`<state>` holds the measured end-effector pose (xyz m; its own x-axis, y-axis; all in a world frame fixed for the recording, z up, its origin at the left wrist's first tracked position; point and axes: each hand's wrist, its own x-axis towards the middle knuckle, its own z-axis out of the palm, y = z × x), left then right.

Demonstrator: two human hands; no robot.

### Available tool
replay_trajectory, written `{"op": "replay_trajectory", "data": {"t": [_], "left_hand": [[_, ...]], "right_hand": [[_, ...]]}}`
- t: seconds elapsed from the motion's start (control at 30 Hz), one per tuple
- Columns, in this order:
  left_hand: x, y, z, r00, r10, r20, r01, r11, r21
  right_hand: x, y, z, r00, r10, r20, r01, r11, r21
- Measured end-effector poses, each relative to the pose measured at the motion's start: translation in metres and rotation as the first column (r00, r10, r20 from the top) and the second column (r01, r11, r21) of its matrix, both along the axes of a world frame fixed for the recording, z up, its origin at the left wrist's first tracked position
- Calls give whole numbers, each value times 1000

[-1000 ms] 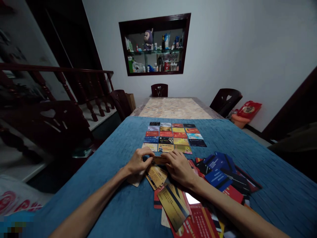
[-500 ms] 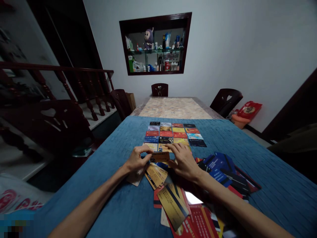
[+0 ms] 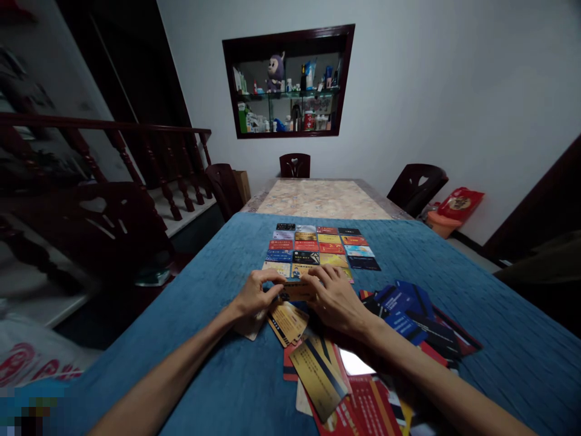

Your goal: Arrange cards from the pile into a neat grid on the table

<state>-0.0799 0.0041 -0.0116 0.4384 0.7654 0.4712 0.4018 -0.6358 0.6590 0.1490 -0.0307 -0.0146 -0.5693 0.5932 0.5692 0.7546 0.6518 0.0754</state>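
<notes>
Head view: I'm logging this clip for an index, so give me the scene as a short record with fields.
setting: table under a blue cloth
left hand: pinches the left end of a gold card
right hand: holds the card's right end
card grid: neat rows, just beyond the hands
loose cards: scattered heap to the right and near the forearms
background: wall shelf with a plush toy, dark chairs

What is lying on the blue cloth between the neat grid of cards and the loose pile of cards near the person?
In the head view, both hands, left hand and right hand, hold one brownish card there.
</notes>
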Motion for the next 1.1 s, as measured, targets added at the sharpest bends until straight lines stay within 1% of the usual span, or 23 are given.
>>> {"op": "replay_trajectory", "data": {"t": [0.17, 0.27, 0.37, 0.47, 0.6, 0.77, 0.97, 1.1], "left_hand": [[0, 0, -2, 1000, 21, -12, -21, 1000, 0], [2, 1, -5, 998, 55, 1, -55, 998, -4], [3, 1, -6, 997, 75, -4, -75, 997, 27], [3, -1, -5, 998, 45, -44, -41, 995, 87], [4, -2, -2, 994, -8, -113, 32, 977, 213], [6, 1, -1, 980, 12, -199, 53, 948, 315], [9, 7, 5, 951, 33, -308, 83, 931, 356], [14, 19, 10, 938, 23, -347, 106, 932, 347]], "right_hand": [[3, 1, 0, 1000, 3, -8, -2, 997, 82], [6, 3, 1, 1000, 1, -26, 1, 997, 75], [8, 5, 2, 999, 8, -31, -6, 998, 64], [11, 8, 3, 1000, -4, -31, 6, 998, 68], [13, 9, 6, 999, -34, -11, 34, 997, 71], [18, 12, 8, 998, -50, -45, 53, 997, 64], [30, 21, 10, 997, -26, -75, 24, 999, -21], [37, 31, 12, 995, 2, -97, -6, 999, -50]]}}
